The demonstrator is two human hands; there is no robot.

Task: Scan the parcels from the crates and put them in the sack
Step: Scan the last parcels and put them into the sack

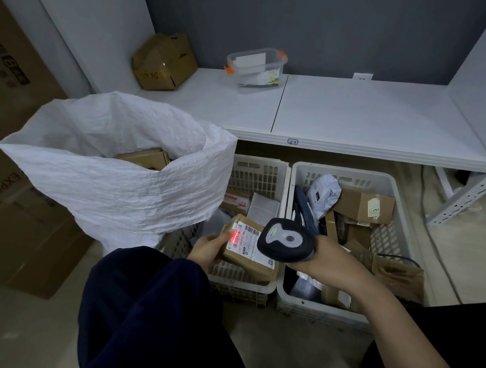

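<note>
Just right of the white woven sack (112, 179), over the left crate (260, 173), a person's left hand (206, 250) holds up a small brown parcel (247, 258). The thumb lies on the near edge of the top face and the other fingers curl underneath, mostly hidden. This leaves the white shipping label (255, 244) facing up and uncovered. Further right of the sack, the right hand (327, 258) grips a dark handheld scanner (285, 239). Its fingers wrap the handle below the head (the head hides most of them, so I cannot tell if one rests on a trigger). The scanner's nose points left and down at the label, close to it but apart. A red line of light (233, 235) falls across the barcode at the label's left end, beside the thumb. This looks like the scanning step, with the drop into the sack not yet done.

The sack stands with its mouth open and its rim folded outward, likely so parcels can go in one-handed. A brown carton (146, 158) shows inside it. The left crate, just beside the sack, holds a few flat parcels. The right crate (344, 169), beyond it, holds more boxes and a grey mailer bag (325, 192). Behind the sack, a white shelf (348, 118) carries a dented cardboard box (163, 62) and a clear tub (257, 70).
</note>
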